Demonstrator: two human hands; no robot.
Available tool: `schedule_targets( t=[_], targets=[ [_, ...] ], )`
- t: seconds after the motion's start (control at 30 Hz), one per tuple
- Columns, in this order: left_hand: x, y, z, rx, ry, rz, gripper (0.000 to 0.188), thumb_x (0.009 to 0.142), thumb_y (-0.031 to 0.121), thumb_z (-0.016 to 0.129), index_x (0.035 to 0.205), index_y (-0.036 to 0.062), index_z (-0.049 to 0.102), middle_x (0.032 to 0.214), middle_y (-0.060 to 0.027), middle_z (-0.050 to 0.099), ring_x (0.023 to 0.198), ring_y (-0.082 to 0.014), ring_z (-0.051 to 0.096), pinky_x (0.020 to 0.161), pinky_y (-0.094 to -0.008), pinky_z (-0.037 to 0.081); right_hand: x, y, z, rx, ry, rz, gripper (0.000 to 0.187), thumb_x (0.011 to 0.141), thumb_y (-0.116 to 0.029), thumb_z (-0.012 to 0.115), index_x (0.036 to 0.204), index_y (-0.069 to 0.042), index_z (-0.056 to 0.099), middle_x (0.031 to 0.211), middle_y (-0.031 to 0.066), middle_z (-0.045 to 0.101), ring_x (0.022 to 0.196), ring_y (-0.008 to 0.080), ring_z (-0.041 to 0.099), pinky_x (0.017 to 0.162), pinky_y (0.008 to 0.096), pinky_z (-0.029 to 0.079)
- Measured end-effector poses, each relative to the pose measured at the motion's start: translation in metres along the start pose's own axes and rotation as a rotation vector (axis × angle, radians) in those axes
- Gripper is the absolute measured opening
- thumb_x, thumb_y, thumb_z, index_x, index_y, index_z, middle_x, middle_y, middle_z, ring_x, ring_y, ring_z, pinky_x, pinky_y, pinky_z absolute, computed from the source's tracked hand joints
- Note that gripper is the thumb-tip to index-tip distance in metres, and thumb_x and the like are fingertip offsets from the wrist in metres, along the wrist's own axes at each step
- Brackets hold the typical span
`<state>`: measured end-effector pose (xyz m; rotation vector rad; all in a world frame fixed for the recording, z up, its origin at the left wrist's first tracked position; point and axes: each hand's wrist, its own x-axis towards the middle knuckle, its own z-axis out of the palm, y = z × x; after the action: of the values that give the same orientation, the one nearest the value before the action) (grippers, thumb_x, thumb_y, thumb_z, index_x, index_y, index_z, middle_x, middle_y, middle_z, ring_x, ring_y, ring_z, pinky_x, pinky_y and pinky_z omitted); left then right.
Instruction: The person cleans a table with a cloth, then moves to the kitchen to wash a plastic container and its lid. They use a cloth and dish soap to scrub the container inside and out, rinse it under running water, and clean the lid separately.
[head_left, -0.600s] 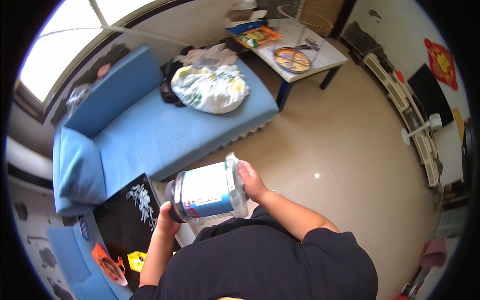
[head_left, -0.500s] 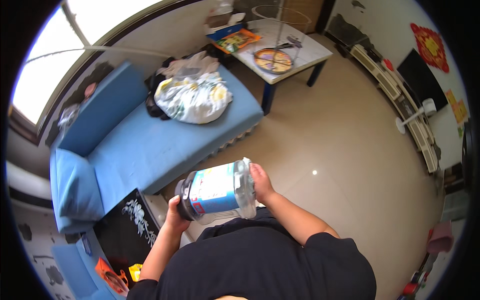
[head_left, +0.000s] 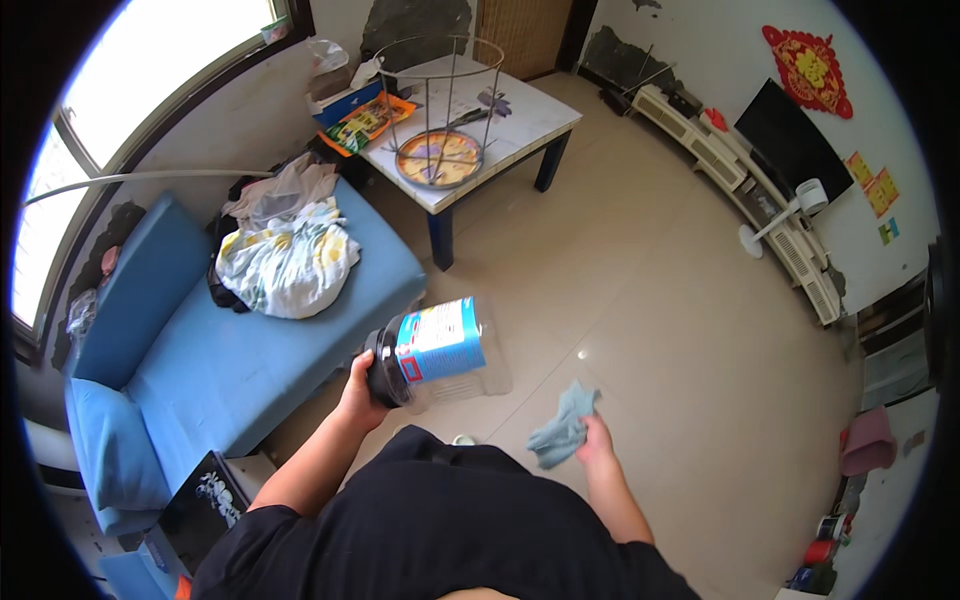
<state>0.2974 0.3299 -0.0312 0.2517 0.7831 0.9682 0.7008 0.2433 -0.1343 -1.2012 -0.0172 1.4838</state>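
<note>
while left fingers (head_left: pixel 363 362) hold jar (head_left: pixel 441 344) | right fingers (head_left: pixel 591 427), cloth (head_left: pixel 561 429) | floor (head_left: pixel 542 368) between

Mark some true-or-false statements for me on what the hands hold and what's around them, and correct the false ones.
1. The left hand holds the clear jar. True.
2. Both hands are on the jar. False: the right hand holds a grey-blue cloth instead.
3. The jar's dark lid points toward the right hand. False: it is at the end gripped by the left hand.
4. The grey-blue cloth and the jar are apart. True.
5. A white patterned bundle lies on the blue sofa. True.
6. The jar stands upright on the sofa. False: it is held in the air, tipped on its side.
</note>
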Motion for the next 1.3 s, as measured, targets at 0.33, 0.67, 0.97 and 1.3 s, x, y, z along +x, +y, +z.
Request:
schedule_targets(
  t=[0.33, 0.67, 0.97, 1.3],
  targets=[
    [0.168, 0.005, 0.057, 0.407, 0.273, 0.036, 0.078, 0.079, 0.035, 0.058, 0.143, 0.0193, 0.016, 0.139, -0.0113, 0.032, 0.123, -0.0266, 0.033, 0.096, -0.044, 0.031, 0.109, -0.107, -0.024, 0.106, 0.044, -0.029, 0.04, 0.079, -0.005, 0.042, 0.118, -0.004, 0.048, 0.115, 0.0123, 0.054, 0.107, 0.0293, 0.052, 0.092, 0.0461, 0.042],
    [0.423, 0.063, 0.185, 0.81, 0.062, 0.285, 0.092, 0.064, 0.03, 0.073, 0.139, 0.0073, 0.025, 0.131, -0.0177, 0.037, 0.12, -0.0278, 0.04, 0.099, -0.0357, 0.034, 0.221, -0.264, -0.016, -0.074, 0.248, -0.237, 0.047, 0.078, -0.004, 0.045, 0.125, -0.002, 0.043, 0.118, 0.0136, 0.053, 0.109, 0.0282, 0.051, 0.093, 0.0423, 0.042],
    [0.58, 0.116, 0.297, 1.453, 0.204, 0.561, 0.095, 0.058, 0.036, 0.075, 0.137, 0.0092, 0.03, 0.136, -0.0222, 0.027, 0.125, -0.0354, 0.032, 0.102, -0.039, 0.03, 0.331, -0.341, -0.013, -0.012, 0.46, -0.294, 0.043, 0.081, -0.002, 0.044, 0.123, -0.001, 0.044, 0.114, 0.0134, 0.054, 0.104, 0.0279, 0.054, 0.086, 0.0401, 0.047],
    [0.723, 0.17, 0.358, 1.631, 0.721, 0.654, 0.094, 0.056, 0.039, 0.078, 0.135, 0.014, 0.034, 0.139, -0.0235, 0.025, 0.124, -0.0406, 0.03, 0.101, -0.0456, 0.03, 0.605, -0.526, 0.155, -0.206, 0.065, -0.112, 0.037, 0.083, -0.004, 0.042, 0.12, -0.004, 0.046, 0.104, 0.0099, 0.056, 0.088, 0.0215, 0.057, 0.075, 0.0351, 0.049]
  ],
)
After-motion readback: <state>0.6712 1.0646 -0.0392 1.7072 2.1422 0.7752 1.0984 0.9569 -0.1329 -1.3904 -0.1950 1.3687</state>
